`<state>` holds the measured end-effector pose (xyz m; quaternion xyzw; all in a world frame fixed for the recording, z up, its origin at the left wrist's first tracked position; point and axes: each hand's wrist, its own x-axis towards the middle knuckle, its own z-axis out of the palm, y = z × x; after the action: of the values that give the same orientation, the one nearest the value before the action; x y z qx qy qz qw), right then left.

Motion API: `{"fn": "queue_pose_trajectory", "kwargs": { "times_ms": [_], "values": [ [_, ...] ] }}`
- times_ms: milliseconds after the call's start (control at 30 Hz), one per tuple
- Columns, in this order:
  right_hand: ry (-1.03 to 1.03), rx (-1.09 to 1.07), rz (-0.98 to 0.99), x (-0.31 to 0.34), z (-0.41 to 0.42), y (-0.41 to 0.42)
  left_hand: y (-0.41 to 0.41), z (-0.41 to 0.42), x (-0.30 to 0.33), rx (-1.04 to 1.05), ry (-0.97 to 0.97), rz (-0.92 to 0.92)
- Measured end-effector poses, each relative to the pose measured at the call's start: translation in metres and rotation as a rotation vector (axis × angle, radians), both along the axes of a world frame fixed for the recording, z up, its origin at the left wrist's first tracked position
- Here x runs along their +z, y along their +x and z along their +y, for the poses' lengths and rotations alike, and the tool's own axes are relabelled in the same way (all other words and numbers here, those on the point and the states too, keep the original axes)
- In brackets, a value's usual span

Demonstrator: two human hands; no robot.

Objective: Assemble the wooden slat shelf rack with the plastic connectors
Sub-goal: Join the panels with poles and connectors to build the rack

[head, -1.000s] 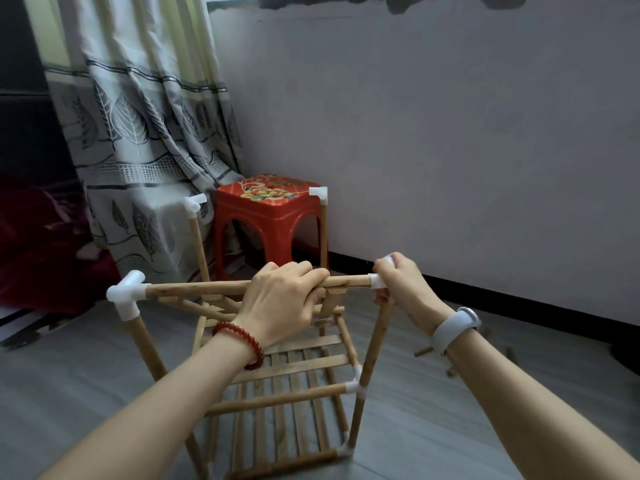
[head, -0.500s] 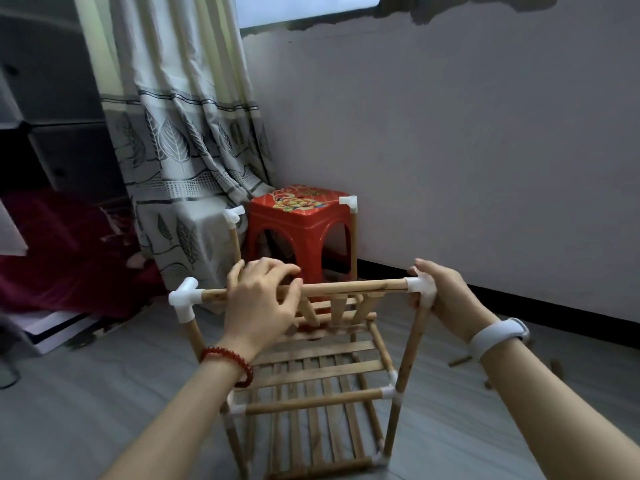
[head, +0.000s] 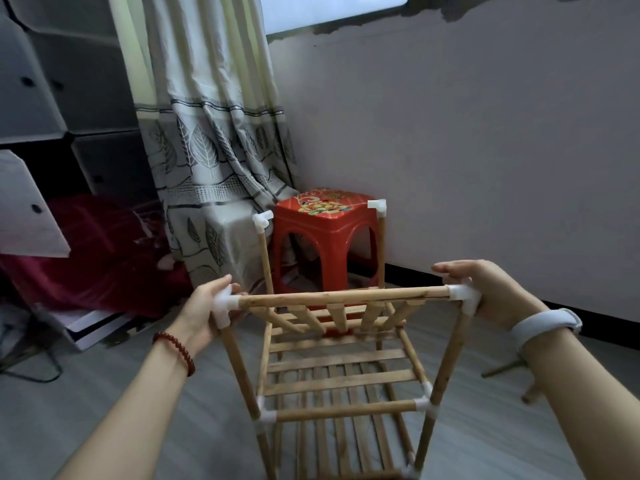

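- The rack (head: 332,358) stands on the floor; lower shelves and near top rail (head: 343,297) are joined.
- Near corner connectors are gripped by left hand (head: 204,311) and right hand (head: 491,289), fingers curled around them.
- Far connectors (head: 376,206) remain unbridged (top tier judged unfinished).

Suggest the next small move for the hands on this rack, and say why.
Probably squeeze both near top corner connectors inward along the front rail to seat it. The left hand grips the left connector and the right hand cups the right connector. The two far connectors carry no top rails yet, so this front joint likely needs firming first.
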<state>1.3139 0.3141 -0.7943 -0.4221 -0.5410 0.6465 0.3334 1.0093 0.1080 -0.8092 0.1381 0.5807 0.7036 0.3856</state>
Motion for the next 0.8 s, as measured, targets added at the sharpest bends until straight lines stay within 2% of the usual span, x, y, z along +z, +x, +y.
{"fn": "queue_pose_trajectory", "kwargs": {
  "times_ms": [133,300,500,567,633,700,800],
  "values": [
    [0.163,-0.146,-0.096,-0.002,0.003,-0.013,-0.008,0.014,-0.008,0.094,-0.060,0.111],
    [0.294,-0.187,-0.214,-0.013,0.011,-0.030,-0.012,0.018,-0.020,0.159,-0.036,0.180],
    [0.350,-0.199,-0.231,-0.015,0.020,-0.025,-0.004,0.016,-0.018,0.020,-0.008,0.181],
    [0.415,-0.375,-0.251,-0.011,0.020,-0.030,0.004,0.012,-0.014,-0.024,0.028,0.177],
    [0.488,-0.668,-0.263,-0.008,0.021,-0.035,0.017,0.009,-0.015,-0.056,0.051,0.214],
    [0.519,-0.776,-0.274,-0.006,0.018,-0.038,0.034,0.005,-0.017,-0.083,0.043,0.286],
    [0.481,-0.604,-0.437,-0.011,0.009,-0.046,0.063,-0.001,-0.021,-0.195,-0.080,0.628]
  ]
}}
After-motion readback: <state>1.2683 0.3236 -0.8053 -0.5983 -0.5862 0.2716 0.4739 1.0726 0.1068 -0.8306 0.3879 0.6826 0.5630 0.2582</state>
